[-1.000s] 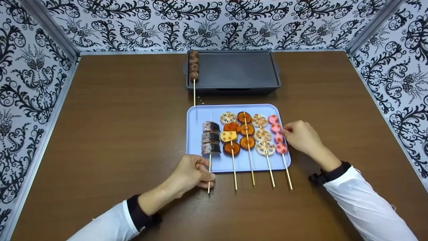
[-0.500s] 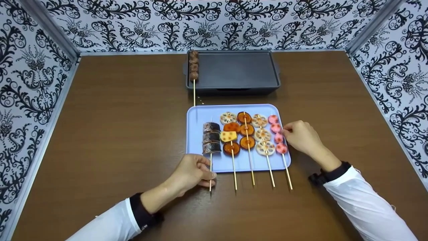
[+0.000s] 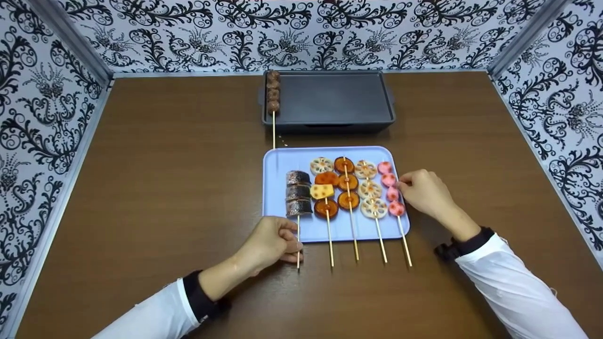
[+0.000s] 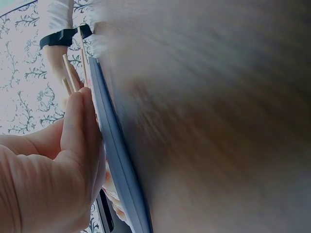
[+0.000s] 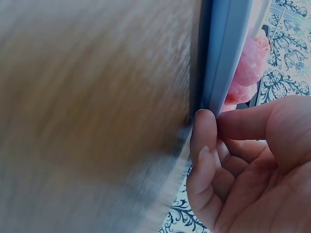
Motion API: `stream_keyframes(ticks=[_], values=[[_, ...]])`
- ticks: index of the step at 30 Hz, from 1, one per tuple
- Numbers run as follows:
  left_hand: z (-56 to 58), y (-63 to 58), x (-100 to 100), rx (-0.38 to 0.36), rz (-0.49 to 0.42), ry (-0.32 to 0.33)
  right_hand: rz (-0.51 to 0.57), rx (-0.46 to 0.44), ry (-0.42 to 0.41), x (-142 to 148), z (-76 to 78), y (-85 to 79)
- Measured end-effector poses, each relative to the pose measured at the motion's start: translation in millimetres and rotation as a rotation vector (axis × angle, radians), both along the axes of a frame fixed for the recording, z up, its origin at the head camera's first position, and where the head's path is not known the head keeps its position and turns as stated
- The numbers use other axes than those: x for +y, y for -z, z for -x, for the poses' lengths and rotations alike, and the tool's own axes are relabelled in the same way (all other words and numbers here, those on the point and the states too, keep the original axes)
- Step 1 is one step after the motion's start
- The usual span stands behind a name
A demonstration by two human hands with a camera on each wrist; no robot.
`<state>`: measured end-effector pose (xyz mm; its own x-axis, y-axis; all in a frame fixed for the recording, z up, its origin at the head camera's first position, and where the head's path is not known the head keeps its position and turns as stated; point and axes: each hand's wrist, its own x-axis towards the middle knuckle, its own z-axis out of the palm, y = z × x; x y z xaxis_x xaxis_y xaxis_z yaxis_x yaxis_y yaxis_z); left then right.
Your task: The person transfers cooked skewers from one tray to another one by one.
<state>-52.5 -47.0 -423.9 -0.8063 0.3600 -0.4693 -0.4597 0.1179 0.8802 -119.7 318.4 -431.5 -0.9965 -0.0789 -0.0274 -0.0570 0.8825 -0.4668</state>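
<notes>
My left hand (image 3: 271, 242) pinches the wooden stick of a skewer with dark, silvery-skinned chunks (image 3: 298, 192), which lies on the left part of the lilac-blue tray (image 3: 275, 165). The left wrist view shows the fingers of that hand (image 4: 63, 165) close beside the tray's edge (image 4: 114, 145). At the opposite side, my right hand (image 3: 427, 195) grips the tray's right rim between thumb and fingers, next to the pink-ball skewer (image 3: 392, 194). Seen from the right wrist, the fingertips of my right hand (image 5: 252, 165) meet at the tray rim (image 5: 223, 58).
Between these lie a mixed skewer (image 3: 321, 191), a skewer of orange-brown slices (image 3: 348, 182) and a lotus root skewer (image 3: 370, 190). Behind the tray stands a black grill plate (image 3: 334, 99), with a brown meatball skewer (image 3: 273, 94) on its left edge. Patterned panels (image 3: 292, 37) border the table.
The dark-chunk skewer has shifted slightly to the right along with my left hand. My right hand and the tray stay where they were.
</notes>
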Motion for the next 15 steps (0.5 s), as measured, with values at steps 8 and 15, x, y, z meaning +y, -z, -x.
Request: stream_keyframes(ticks=[8, 15], values=[[2.5, 0.5, 0.3, 0.028, 0.015, 0.022, 0.0, -0.009, 0.003, -1.3, 0.0, -0.4], [5.7, 0.6, 0.5, 0.038, 0.024, 0.03, -0.001, -0.013, 0.005, -1.8, 0.5, -1.0]])
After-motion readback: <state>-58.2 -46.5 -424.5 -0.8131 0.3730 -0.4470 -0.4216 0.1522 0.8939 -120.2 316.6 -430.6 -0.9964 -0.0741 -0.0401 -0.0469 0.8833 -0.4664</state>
